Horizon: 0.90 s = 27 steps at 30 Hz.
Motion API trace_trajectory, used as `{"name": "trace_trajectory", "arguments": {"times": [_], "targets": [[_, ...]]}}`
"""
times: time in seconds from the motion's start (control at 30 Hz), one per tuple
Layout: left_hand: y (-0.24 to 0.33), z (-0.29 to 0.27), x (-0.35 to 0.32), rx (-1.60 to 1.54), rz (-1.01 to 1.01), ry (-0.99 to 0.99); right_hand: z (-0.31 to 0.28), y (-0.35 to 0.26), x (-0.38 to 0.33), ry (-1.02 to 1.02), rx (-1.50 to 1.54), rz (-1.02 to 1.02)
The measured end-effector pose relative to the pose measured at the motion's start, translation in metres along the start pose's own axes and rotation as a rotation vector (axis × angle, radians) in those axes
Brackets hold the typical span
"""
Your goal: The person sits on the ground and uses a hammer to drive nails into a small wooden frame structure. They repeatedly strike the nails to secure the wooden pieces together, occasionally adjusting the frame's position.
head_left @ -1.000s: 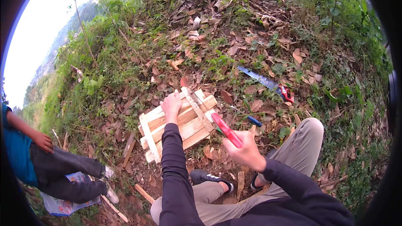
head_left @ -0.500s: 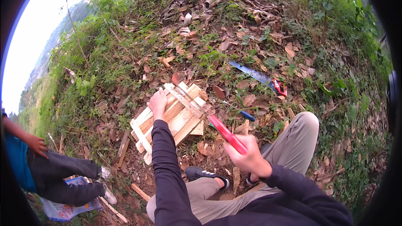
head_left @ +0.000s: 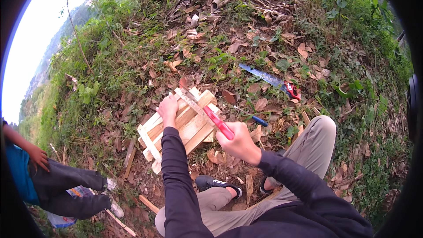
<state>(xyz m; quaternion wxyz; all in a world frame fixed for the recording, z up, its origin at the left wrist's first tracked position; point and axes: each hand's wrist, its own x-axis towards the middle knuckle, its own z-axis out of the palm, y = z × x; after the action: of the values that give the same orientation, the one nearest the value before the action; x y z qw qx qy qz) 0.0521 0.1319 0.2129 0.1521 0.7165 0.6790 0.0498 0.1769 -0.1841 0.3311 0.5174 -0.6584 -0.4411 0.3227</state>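
Note:
A panel of pale wooden slats (head_left: 190, 128), with narrow cross strips, lies tilted on the ground in front of me. My left hand (head_left: 168, 109) grips its far left edge, fingers curled over the wood. In my right hand (head_left: 240, 142), fingers wrapped round it, is the red handle (head_left: 219, 122) of a tool. Its long, narrow blade (head_left: 192, 98) stretches up and left along the cross strip at the panel's far end. Whether the blade is a saw's or a machete's I cannot tell. The blade's contact with the wood is unclear.
A handsaw (head_left: 269, 79) with a red and black handle lies on the leaves beyond the panel. Nearer is a blue-handled screwdriver-like tool (head_left: 259, 120). At left another person's hand (head_left: 38, 158) hangs beside dark trousers. Loose wood strips (head_left: 130, 158) lie about.
My right hand has moved up and left with the red-handled tool, bringing the handle over the panel's edge. My left hand and the panel stay almost in place.

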Motion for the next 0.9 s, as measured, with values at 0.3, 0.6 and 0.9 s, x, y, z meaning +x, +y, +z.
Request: {"name": "trace_trajectory", "arguments": {"times": [0.3, 0.6, 0.9], "targets": [[0.000, -0.005, -0.005, -0.009, 0.017, -0.011, 0.009, -0.004, 0.013, 0.016, -0.025, -0.052], [-0.033, -0.009, 0.006, 0.011, 0.042, -0.003, -0.011, -0.021, -0.023, -0.023, 0.025, -0.039], [-0.029, -0.024, 0.001, -0.004, -0.048, 0.023, -0.022, -0.027, -0.057, -0.023, 0.078, -0.039]]}}
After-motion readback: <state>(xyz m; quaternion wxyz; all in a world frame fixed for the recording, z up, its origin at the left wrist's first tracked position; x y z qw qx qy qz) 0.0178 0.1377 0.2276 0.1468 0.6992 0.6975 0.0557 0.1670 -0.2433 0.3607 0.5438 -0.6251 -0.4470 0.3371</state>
